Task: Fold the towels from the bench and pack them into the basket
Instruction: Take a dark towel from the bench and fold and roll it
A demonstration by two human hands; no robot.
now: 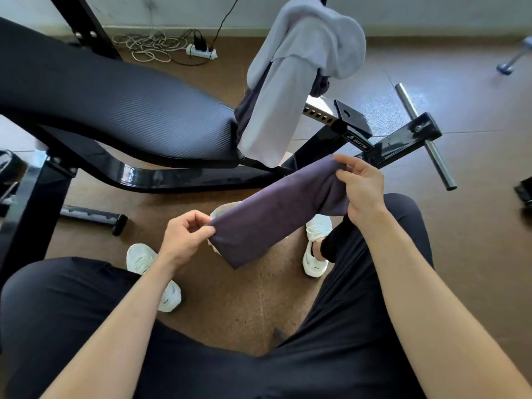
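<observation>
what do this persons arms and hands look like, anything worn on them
Both forearms are bare as far up as the view shows, with no sleeves in sight. The left hand and right hand wear no gloves, and no watch, bracelet or ring shows on the sides facing the camera.

Label (357,144) on bench frame (403,141), roughly "BRTW"
</observation>
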